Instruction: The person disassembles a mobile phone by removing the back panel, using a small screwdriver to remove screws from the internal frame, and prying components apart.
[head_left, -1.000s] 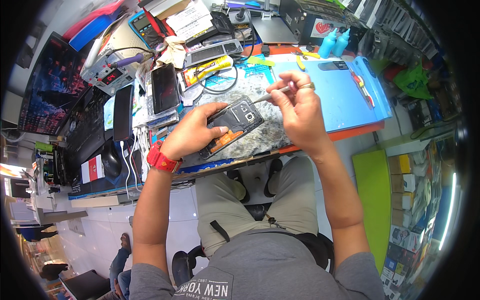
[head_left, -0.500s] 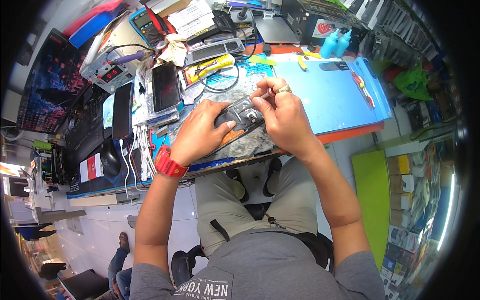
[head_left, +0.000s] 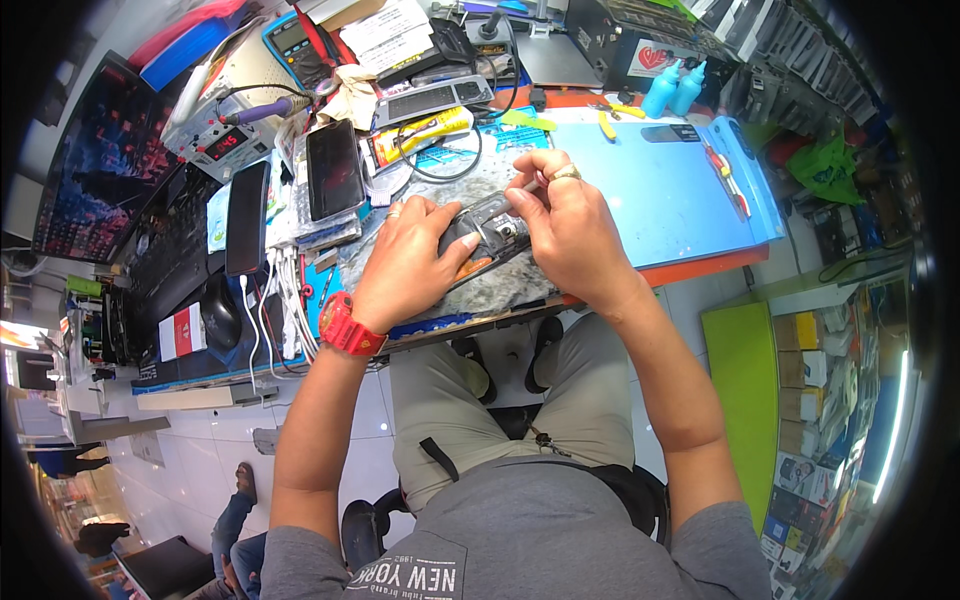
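An opened phone [head_left: 490,228] with its inner parts bare lies slanted on the grey, worn work mat [head_left: 500,290]. My left hand [head_left: 412,252] grips it from the left, thumb pressed on its lower part and fingers along the far side. Over the phone's right end, my right hand [head_left: 572,225] pinches a slim screwdriver-like tool [head_left: 528,188] between thumb and fingers. The tool points down-left toward the phone's upper part. Fingers hide much of the tool, and I cannot tell whether its tip touches.
Left of the mat lie two dark phones [head_left: 334,172], white cables [head_left: 262,325] and a black mouse [head_left: 220,312]. Behind are a yellow tube [head_left: 425,135], a looped black cable [head_left: 440,180] and a multimeter [head_left: 292,45]. A blue mat [head_left: 640,190] with pliers and two bottles [head_left: 660,90] is at right.
My left hand has shifted slightly right and up over the phone, which has tilted or turned a little. The right hand keeps its pinch on the tool, almost in place.
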